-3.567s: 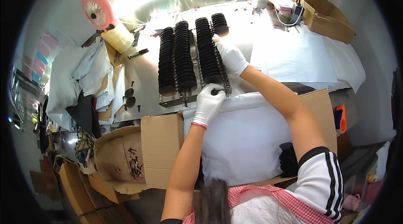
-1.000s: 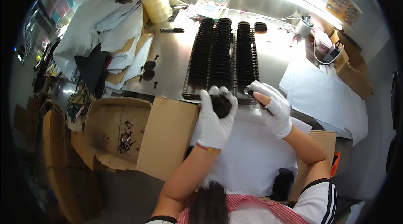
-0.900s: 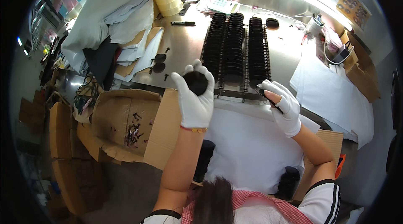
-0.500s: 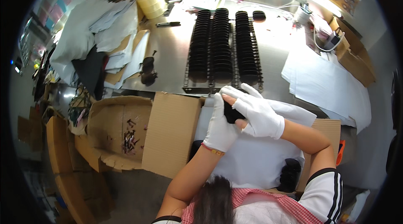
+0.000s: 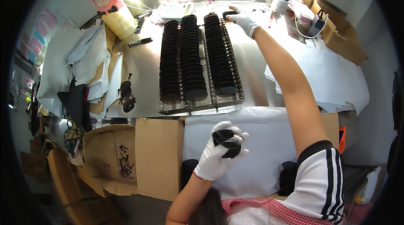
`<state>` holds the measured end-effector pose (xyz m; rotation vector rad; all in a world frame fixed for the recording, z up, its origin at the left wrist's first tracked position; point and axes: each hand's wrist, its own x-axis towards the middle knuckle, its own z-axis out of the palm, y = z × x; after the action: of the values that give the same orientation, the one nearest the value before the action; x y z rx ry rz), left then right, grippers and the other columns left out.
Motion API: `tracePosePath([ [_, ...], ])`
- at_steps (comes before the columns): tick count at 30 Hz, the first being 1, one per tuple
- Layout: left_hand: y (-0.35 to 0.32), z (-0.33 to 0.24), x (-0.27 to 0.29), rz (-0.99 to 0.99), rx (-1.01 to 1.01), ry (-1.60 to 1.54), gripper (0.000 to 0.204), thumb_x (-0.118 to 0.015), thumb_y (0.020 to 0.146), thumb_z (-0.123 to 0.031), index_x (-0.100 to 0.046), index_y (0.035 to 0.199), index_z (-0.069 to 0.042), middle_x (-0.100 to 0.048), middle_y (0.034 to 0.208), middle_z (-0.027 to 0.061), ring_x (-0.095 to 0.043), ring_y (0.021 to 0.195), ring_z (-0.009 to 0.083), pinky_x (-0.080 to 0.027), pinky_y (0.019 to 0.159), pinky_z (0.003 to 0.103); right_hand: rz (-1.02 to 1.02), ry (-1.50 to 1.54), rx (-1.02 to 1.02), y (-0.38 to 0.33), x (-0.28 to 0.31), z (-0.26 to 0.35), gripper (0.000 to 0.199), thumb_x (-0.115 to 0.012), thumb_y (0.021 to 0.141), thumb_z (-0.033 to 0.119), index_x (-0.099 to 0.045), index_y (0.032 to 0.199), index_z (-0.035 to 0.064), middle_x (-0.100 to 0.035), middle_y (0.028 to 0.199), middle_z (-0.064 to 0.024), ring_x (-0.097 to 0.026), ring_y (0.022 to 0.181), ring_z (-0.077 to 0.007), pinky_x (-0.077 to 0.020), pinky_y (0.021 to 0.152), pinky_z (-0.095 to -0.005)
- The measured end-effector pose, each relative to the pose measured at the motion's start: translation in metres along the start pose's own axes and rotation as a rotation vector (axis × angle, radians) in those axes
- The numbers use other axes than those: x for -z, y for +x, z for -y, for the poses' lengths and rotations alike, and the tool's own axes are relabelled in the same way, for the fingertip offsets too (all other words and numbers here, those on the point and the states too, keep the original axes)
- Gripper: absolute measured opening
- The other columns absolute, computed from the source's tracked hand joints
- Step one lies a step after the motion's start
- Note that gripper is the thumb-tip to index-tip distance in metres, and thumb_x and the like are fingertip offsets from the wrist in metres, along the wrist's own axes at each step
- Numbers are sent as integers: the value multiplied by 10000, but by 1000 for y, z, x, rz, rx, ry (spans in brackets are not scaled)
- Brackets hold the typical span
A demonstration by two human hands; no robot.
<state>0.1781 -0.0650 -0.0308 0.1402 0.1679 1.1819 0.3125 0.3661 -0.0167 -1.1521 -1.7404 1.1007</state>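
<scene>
My right hand (image 5: 245, 22) had parted from the left hand (image 5: 210, 159) and reached the far disc (image 5: 227, 15), its grip I could not tell; the left clasped black discs (image 5: 226, 138). The carton (image 5: 103, 145) held small dark pieces (image 5: 125, 165).

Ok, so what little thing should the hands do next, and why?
Probably the right hand should pinch and lift the dark disc at the far right corner of the rack. Its fingers reach right to that disc, though I can't tell whether they grip it. The left hand is busy holding dark pieces nearer the body.
</scene>
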Motion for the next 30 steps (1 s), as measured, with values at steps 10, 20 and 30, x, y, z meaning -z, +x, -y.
tracePosePath([
  [10,-2,-3,0,-113,-59,58,544,-720,901,-181,-469,1381,-226,-470,1382,85,-510,1271,293,-619,870,367,-218,-673,413,-9,-29,-43,386,-500,968,103,-606,1337,148,-714,957,-196,-680,675,-259,-558,663,-374],
  [20,21,14,-15,-219,-280,290,452,-496,1005,-348,-473,1350,-57,-511,1202,92,-517,1146,226,-441,1051,466,-215,-158,595,-155,-11,38,352,-515,934,59,-704,1204,182,-700,760,-59,-584,587,-160,-477,572,-289],
  [30,61,110,-15,-193,-489,1077,531,-379,1050,-384,-386,1467,-55,-488,1369,108,-498,1238,233,-395,1069,383,193,-500,311,-391,24,52,621,-757,768,307,-562,1326,116,-552,1232,-147,-518,1154,-326,-414,1004,-440],
])
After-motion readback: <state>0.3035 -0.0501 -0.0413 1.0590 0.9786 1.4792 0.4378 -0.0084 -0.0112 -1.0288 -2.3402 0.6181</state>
